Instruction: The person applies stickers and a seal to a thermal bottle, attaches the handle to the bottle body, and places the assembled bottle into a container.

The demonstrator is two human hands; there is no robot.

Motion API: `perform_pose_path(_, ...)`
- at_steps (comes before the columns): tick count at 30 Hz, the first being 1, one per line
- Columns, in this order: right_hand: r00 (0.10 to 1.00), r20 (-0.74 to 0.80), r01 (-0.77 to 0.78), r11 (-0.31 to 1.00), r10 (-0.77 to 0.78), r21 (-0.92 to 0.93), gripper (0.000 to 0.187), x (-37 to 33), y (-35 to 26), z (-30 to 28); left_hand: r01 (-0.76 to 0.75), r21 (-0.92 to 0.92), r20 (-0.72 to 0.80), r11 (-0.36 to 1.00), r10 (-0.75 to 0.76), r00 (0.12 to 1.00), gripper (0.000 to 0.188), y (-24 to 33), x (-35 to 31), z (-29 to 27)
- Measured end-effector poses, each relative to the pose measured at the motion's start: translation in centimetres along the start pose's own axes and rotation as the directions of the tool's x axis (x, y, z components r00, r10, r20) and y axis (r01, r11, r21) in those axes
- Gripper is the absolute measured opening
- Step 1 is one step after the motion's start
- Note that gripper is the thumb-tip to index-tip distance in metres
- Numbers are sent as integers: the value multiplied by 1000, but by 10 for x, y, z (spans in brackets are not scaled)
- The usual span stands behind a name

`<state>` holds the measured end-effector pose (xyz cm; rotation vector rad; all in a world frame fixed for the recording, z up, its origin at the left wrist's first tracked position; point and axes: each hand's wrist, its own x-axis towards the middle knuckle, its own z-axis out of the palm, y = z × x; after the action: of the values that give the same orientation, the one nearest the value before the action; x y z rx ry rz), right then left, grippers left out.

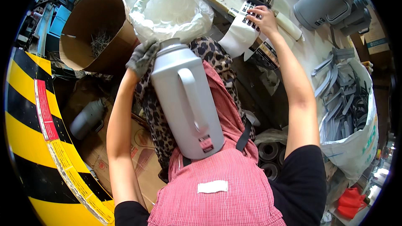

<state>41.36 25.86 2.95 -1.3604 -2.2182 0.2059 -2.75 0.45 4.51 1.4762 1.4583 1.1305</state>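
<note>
A grey plastic jug shell (173,96) with a side handle lies tilted across my lap, its neck pointing away from me. Near its base is a small pink and dark label (206,143). My left hand (143,57), in a grey glove, grips the jug beside its neck. My bare right hand (264,20) reaches to the bench at the upper right. Its bent fingers pinch at a strip of black and white labels (252,16), where the fingertips partly cover it. White backing paper (238,37) hangs from the strip over the bench edge.
Several grey jugs (324,2) stand at the far right. A white sack (351,138) of grey handles sits below them. Farther left are a bag-lined container (171,12) and a cardboard drum (79,29). Another jug (87,119) lies low, near a yellow-black striped panel (25,113).
</note>
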Motion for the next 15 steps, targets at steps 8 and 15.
perform_pose_path(8, 982, -34, -186, 982, 185, -27, 26, 11, -20, -6, 62, -87, 199, 994, -44, 979, 26, 111, -13, -16)
perform_pose_path(15, 985, -170, -18, 955, -34, -296, 14, -5, -57, -5, 240, 465, -63, 852, -238, 969, 36, 93, 12, 1)
